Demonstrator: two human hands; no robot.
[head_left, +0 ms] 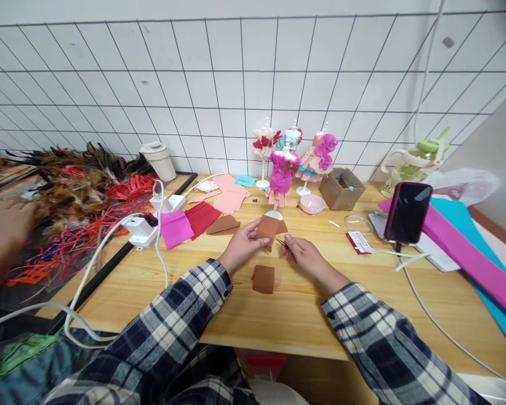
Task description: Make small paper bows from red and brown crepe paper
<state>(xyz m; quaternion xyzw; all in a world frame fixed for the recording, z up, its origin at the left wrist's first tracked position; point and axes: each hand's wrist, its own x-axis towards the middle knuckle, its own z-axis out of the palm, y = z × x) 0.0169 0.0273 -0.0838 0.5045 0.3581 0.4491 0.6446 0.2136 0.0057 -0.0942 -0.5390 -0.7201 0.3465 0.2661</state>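
Observation:
My left hand (245, 245) pinches a brown crepe paper piece (268, 229) between thumb and fingers above the table. Close to its right edge, my right hand (306, 254) is closed round a slim metal tool (281, 243) with a pointed tip; whether it is scissors or tweezers I cannot make out. Nearer to me lies a small stack of brown paper squares (263, 279). Another brown paper piece (222, 225) rests left of my hands, beside red paper (202, 219) and magenta paper (176, 229).
Several small dress forms (280, 180) in paper dresses stand at the back, near a pink bowl (312, 204) and a cardboard box (342, 190). At right are a phone (408, 212) and cables. Feathers (80, 185), a power strip (143, 236) and another person's hand (8, 236) are at left.

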